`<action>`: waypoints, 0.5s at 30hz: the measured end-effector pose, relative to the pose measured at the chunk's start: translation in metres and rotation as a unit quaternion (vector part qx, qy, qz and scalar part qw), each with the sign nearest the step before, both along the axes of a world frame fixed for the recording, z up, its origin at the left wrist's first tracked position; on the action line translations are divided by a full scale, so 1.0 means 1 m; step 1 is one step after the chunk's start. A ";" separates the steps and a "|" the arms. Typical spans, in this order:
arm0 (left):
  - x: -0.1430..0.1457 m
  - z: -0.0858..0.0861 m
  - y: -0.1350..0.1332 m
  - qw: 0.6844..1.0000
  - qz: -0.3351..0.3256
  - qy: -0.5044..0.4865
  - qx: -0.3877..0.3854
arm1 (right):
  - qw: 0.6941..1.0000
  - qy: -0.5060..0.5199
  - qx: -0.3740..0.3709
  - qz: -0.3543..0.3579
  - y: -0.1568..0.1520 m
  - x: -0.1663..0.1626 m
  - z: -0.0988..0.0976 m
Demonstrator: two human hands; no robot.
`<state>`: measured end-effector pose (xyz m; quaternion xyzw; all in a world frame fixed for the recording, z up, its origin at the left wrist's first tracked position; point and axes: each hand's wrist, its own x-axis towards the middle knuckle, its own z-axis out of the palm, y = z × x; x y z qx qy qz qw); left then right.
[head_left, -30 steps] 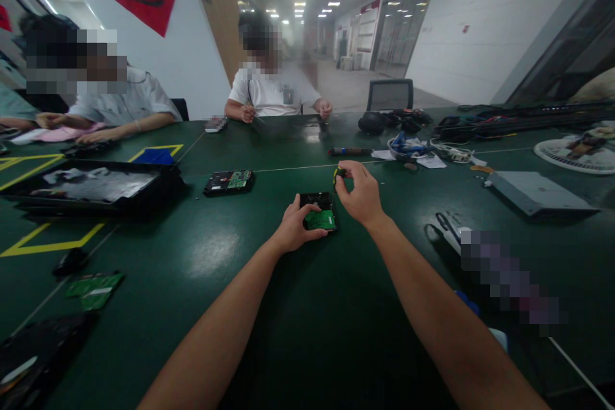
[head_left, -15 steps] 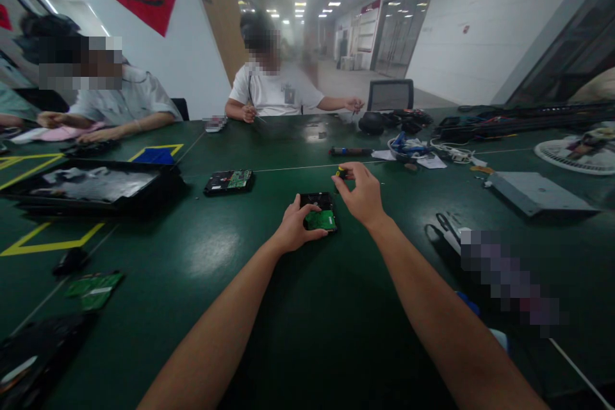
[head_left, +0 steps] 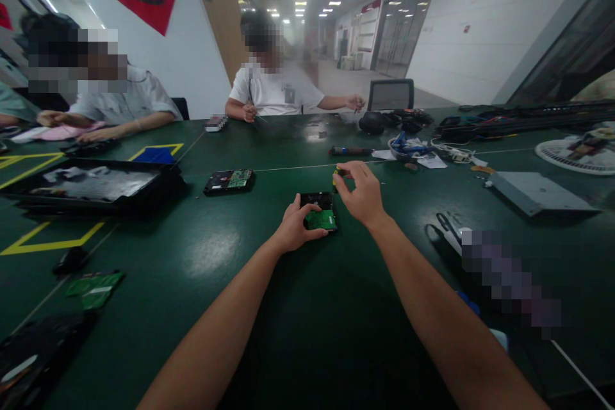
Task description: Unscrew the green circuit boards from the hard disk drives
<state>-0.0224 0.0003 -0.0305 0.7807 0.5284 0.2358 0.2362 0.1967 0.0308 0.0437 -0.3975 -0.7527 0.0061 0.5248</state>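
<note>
A hard drive (head_left: 321, 219) with a green circuit board and a black casing lies on the dark green table in front of me. My left hand (head_left: 295, 225) grips it from the left, thumb along the near edge and fingers over the far side. Just beyond its right edge, my right hand (head_left: 360, 191) pinches a small screwdriver (head_left: 336, 180) with a yellow and black handle, held upright. The fingers and the drive's edge hide its tip, so I cannot tell what it touches. Further left and back lies a second hard drive (head_left: 229, 181), board side up.
A black tray (head_left: 175, 184) stands at left, with a loose green circuit board (head_left: 97, 288) nearer me. At right are a grey metal box (head_left: 541, 192), a white fan grille (head_left: 552, 159) and cables (head_left: 408, 146). Two people (head_left: 271, 93) sit across the table.
My right fingers have shifted slightly around the screwdriver, and more of its yellow handle shows lower down. My left hand and the hard drive stay put.
</note>
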 end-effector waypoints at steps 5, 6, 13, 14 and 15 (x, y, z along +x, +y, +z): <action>0.000 0.002 -0.001 1.000 -0.002 0.004 0.000 | 1.000 0.012 0.010 -0.007 0.000 -0.001 0.000; 0.000 0.001 0.000 1.000 -0.002 0.006 -0.001 | 1.000 0.017 0.007 -0.008 0.001 0.000 0.000; 0.001 -0.003 0.001 1.000 0.002 0.007 0.008 | 1.000 -0.006 0.012 0.001 0.000 0.000 0.000; 0.001 -0.003 0.001 1.000 0.002 0.008 0.010 | 1.000 -0.005 0.014 -0.001 0.000 0.000 0.000; 0.001 -0.002 0.001 1.000 0.001 0.008 0.012 | 1.000 0.000 0.014 -0.004 0.001 -0.001 -0.001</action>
